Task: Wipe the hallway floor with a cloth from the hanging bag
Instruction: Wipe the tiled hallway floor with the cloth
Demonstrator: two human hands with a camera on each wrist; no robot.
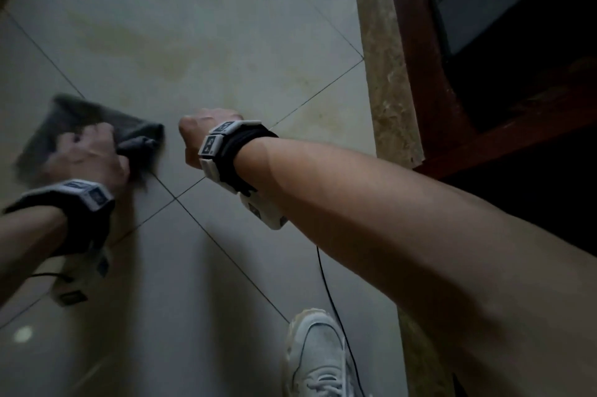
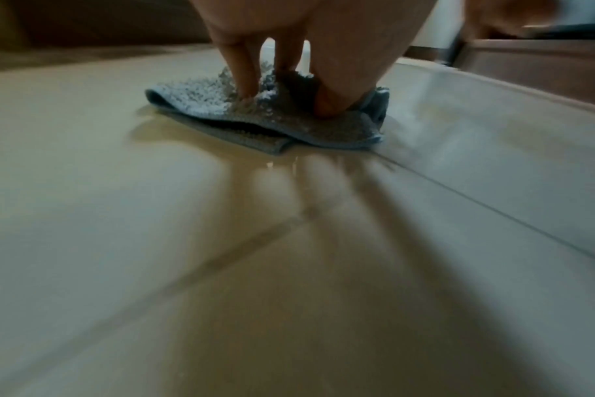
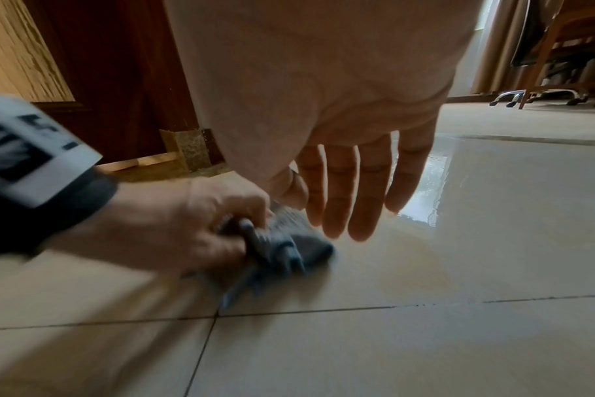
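A grey-blue cloth point(image 1: 84, 118) lies bunched on the glossy cream tile floor point(image 1: 226, 41) at the left. My left hand point(image 1: 87, 154) is on top of it; in the right wrist view its fingers curl round a fold of the cloth point(image 3: 289, 249). In the left wrist view the fingertips point(image 2: 245, 86) and thumb dig into the cloth point(image 2: 201, 99) and press it onto the floor. My right hand point(image 1: 200, 134) hangs just right of the cloth, holding nothing. Its straight fingers point(image 3: 350, 204) point down, a little above the tiles.
A marble threshold strip point(image 1: 387, 89) and a dark red wooden door frame point(image 1: 423, 67) run along the right. My white shoe point(image 1: 316, 354) and a black cable point(image 1: 326, 286) are near the bottom. A wet sheen point(image 3: 421, 188) lies ahead; chair legs point(image 3: 540, 94) stand far off.
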